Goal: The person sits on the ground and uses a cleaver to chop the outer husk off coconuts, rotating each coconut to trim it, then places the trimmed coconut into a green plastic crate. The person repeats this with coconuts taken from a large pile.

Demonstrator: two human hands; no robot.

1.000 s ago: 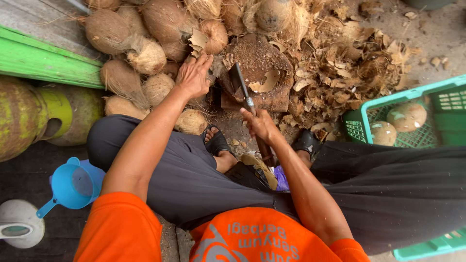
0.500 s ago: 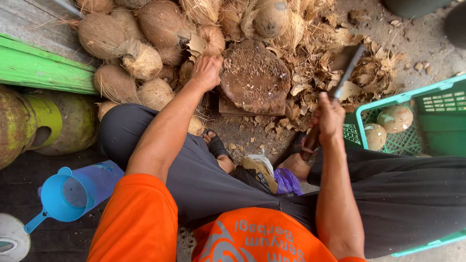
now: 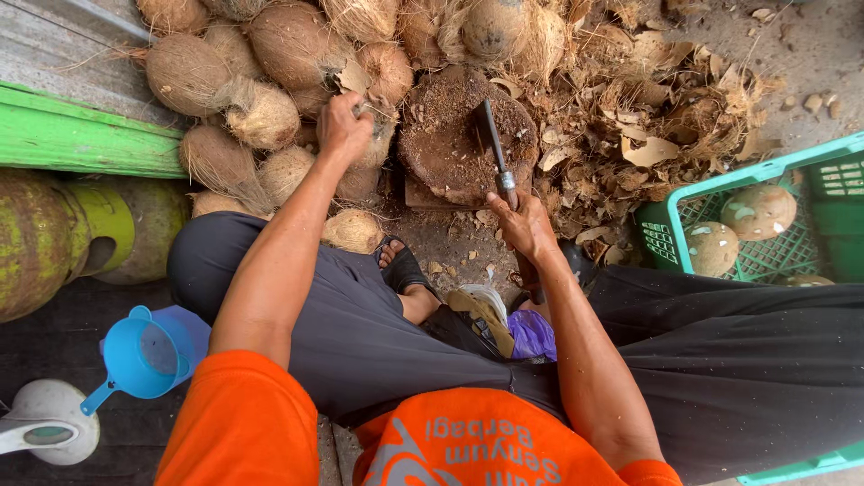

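A person in an orange shirt and dark trousers sits low on the ground, seen from above. The left hand (image 3: 345, 126) reaches forward into a heap of brown, fibrous husked coconuts (image 3: 270, 81), its fingers clenched around the husk fibres of one coconut (image 3: 373, 135) lying just beside a round, dark wooden chopping block (image 3: 450, 144). The right hand (image 3: 524, 225) is closed tight around the handle of a long dark-bladed cleaver (image 3: 493, 144), whose blade lies across the top of the block, pointing away from the person. Beyond and to the right of the block lies a loose pile of dry, torn husk scraps (image 3: 657, 117). Further right stands a green plastic mesh crate (image 3: 765, 261) holding pale, peeled coconuts (image 3: 759, 211). On the left run a bright green painted plank (image 3: 81, 139) and a weathered yellow-green gas cylinder (image 3: 40, 243), with a blue plastic scoop (image 3: 144, 355) on the dark floor beside the person's left knee.
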